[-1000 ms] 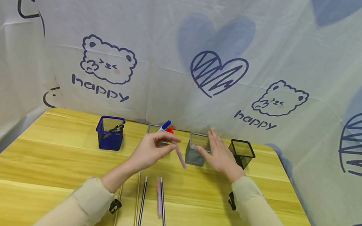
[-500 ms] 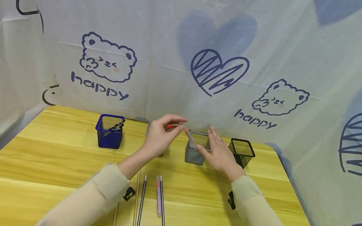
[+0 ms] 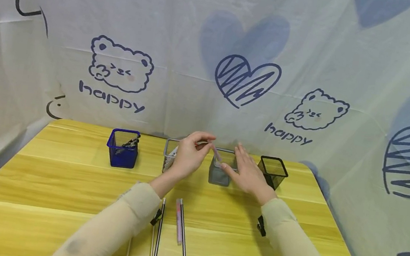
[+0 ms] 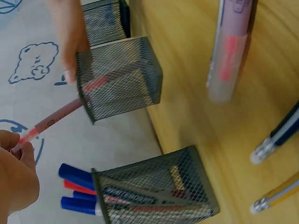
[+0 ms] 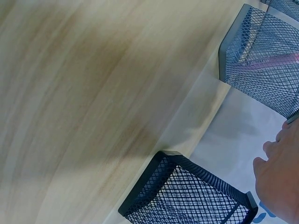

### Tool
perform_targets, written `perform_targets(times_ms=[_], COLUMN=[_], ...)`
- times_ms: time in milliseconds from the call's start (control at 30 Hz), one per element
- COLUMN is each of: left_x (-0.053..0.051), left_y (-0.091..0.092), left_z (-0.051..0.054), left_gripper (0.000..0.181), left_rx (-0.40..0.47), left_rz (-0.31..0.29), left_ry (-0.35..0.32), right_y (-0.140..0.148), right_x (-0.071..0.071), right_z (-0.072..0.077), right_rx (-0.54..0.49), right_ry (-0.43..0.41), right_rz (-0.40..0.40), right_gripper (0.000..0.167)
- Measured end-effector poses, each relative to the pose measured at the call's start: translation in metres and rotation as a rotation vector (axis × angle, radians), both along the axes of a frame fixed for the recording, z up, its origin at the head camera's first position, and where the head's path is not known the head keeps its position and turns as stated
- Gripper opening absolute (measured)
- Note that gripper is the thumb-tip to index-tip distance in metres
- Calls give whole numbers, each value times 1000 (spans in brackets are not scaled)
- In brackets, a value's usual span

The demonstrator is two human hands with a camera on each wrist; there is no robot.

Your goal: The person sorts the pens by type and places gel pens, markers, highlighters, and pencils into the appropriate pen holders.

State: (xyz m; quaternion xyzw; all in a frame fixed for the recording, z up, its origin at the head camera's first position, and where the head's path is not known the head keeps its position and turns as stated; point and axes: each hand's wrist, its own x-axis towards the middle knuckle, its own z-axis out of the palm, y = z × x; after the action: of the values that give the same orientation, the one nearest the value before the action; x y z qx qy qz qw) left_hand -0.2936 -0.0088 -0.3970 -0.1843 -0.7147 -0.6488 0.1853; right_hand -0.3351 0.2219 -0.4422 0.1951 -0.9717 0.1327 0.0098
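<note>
Left hand pinches pen by its far end, other end at mouth of right grey cup. Right hand, fingers extended, touches cup's right side. Pen likely light, stiff, slick; end grip suits.

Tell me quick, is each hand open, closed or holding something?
Left hand: holding a pink pen by one end.
Right hand: open, at the gray mesh pen holder.
</note>
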Motion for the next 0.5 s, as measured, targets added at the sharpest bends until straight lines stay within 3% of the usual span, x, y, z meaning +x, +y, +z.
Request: perform_targets(times_ms=[367,500], left_x=[-6,-6], left_y=[15,18], left_z=[-22,-26], left_gripper=[18,20], left_rx=[-69,-96], left_rz=[54,45], left_ry=[-11,-73], right_y=[-1,-2], right_x=[-1,0], right_z=[1,2], right_rx=[3,7], right_ry=[5,-4], right_rz=[-3,-8], right_gripper=[102,100])
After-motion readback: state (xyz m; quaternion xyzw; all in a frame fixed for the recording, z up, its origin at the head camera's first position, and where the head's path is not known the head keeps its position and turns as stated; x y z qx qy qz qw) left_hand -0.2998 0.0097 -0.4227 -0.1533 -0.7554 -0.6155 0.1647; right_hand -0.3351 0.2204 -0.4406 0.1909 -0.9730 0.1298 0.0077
